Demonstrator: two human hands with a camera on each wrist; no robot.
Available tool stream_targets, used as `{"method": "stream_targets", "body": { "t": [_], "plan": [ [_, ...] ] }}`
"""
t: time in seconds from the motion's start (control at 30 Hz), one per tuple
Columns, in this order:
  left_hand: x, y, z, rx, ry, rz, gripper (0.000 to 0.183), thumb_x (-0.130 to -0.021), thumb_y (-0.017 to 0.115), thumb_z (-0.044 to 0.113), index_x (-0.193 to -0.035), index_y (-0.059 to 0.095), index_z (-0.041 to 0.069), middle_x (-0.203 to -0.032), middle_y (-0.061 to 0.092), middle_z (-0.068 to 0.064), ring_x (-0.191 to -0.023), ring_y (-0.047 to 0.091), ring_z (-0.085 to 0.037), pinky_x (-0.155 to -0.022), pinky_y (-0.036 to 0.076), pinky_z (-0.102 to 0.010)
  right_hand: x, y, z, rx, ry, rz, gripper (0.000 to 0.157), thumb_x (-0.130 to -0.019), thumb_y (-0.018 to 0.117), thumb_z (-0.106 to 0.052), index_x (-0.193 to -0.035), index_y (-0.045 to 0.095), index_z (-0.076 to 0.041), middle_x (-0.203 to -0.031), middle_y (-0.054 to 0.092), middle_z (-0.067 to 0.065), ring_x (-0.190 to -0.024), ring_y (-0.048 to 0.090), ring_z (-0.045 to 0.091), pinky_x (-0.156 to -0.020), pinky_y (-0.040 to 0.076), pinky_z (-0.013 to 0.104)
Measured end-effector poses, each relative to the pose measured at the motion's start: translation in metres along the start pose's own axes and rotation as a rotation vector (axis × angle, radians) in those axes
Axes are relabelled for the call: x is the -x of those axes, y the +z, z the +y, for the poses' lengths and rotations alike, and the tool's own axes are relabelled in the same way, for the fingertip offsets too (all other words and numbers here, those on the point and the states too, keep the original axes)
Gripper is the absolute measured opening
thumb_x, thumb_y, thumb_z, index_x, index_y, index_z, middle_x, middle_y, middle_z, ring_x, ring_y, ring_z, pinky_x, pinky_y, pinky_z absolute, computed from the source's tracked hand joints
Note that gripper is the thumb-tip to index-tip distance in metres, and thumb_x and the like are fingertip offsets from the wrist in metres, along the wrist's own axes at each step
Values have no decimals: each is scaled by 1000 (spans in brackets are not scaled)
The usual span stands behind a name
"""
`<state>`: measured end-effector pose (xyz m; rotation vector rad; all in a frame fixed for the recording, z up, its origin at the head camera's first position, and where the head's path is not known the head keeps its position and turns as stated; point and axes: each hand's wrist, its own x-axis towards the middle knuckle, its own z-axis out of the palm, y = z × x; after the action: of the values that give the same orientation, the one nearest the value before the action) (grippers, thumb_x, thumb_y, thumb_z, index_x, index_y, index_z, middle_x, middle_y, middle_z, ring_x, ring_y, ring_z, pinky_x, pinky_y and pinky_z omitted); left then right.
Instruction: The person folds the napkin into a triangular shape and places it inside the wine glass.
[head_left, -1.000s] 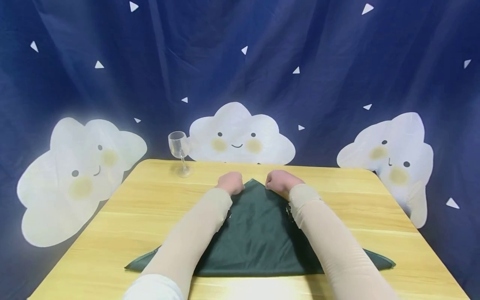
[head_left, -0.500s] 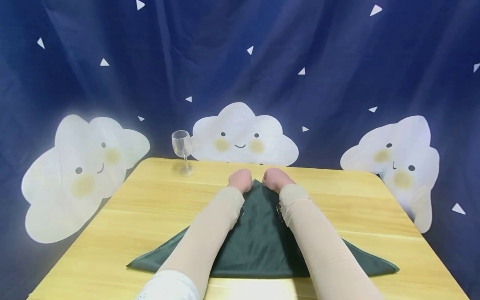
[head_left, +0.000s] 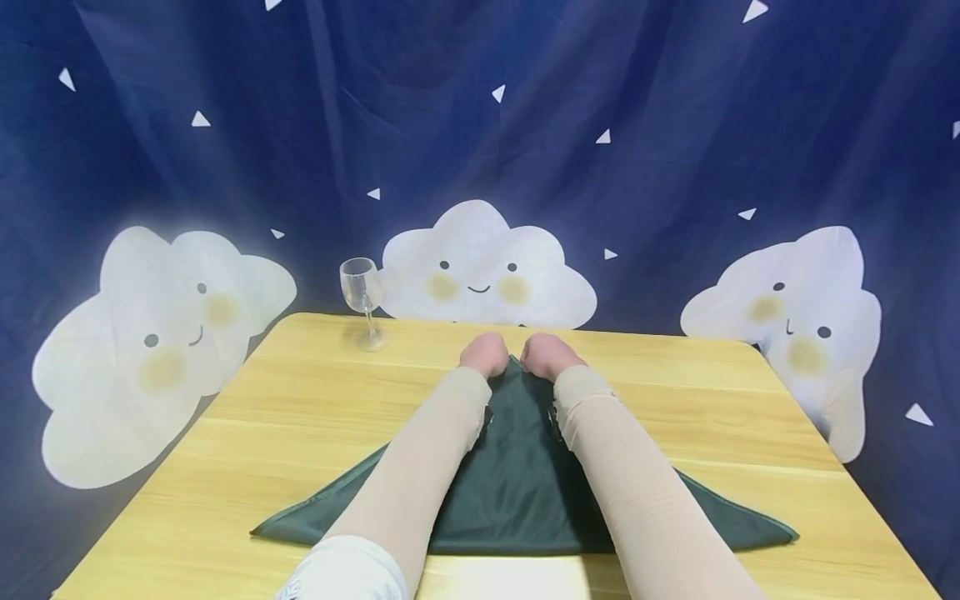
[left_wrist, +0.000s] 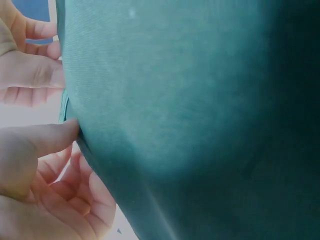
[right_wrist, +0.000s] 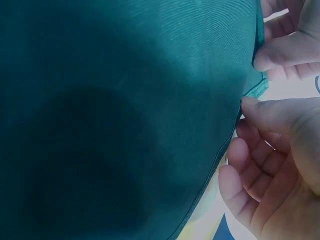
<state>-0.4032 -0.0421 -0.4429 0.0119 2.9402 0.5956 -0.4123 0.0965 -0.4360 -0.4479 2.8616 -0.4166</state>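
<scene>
A dark green cloth napkin (head_left: 517,500) lies in a triangle on the table, its long edge towards me and its peak at the far side. My left hand (head_left: 483,354) pinches the edge just left of the peak, thumb against the fingers. On the other side of the peak, my right hand (head_left: 549,357) pinches the opposite edge. Both wrist views show the fabric lifted and spread between the hands, with the left hand (left_wrist: 55,185) and the right hand (right_wrist: 280,155) holding the hem. A short bit of the tip sticks out between them.
A stemmed wine glass (head_left: 362,287) stands upright at the back left of the wooden table (head_left: 750,417). Behind the far edge hangs a blue curtain (head_left: 637,192) with smiling clouds. Both forearms reach across the napkin.
Both hands have moved inward along the napkin's edges and now sit close to each other at the peak. The peak has narrowed; the last half second shows little movement.
</scene>
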Motion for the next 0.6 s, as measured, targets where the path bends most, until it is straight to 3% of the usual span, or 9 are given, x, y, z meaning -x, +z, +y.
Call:
{"method": "stream_targets", "body": {
  "t": [0.1, 0.2, 0.3, 0.43, 0.6],
  "plan": [
    [0, -2, -3, 31, 9, -10, 24, -100, 46, 8, -85, 64, 8, -96, 62, -10, -81, 55, -26, -63, 46, -39, -1, 1, -2, -13, -1, 11, 25, -87, 54, -3, -64, 53, -13, -64, 45, 0, -62, 41, 20, -64, 39, 33],
    [-2, -2, -5, 68, 37, -23, 26, -100, 45, 7, -77, 57, 8, -84, 55, -8, -75, 51, -24, -62, 42, -36, -1, 1, -3, -52, 7, 15, 10, -90, 58, -4, -85, 65, -10, -86, 63, 3, -80, 55, 22, -77, 48, 36],
    [-5, -1, -9, 111, 68, -45, 30, -97, 45, 4, -67, 46, 10, -69, 42, -4, -64, 42, -22, -57, 35, -33, -2, 3, -4, -140, 26, 4, 11, -91, 60, -4, -100, 66, -7, -104, 66, 8, -94, 59, 26, -84, 49, 39],
    [-7, -2, -11, 161, 104, -61, 30, -92, 50, 0, -66, 45, 12, -64, 38, 0, -60, 38, -19, -56, 32, -30, -3, 3, -5, -225, 24, 9, 9, -89, 60, -1, -95, 62, -6, -101, 63, 10, -92, 58, 28, -78, 47, 37],
    [-6, -5, -12, 167, 169, -72, 24, -90, 61, -1, -73, 51, 13, -72, 47, 1, -69, 47, -17, -61, 38, -27, -4, 2, -4, -192, -26, 39, 10, -88, 57, 1, -89, 57, -10, -94, 61, 9, -89, 57, 28, -74, 45, 35]
  ]
}}
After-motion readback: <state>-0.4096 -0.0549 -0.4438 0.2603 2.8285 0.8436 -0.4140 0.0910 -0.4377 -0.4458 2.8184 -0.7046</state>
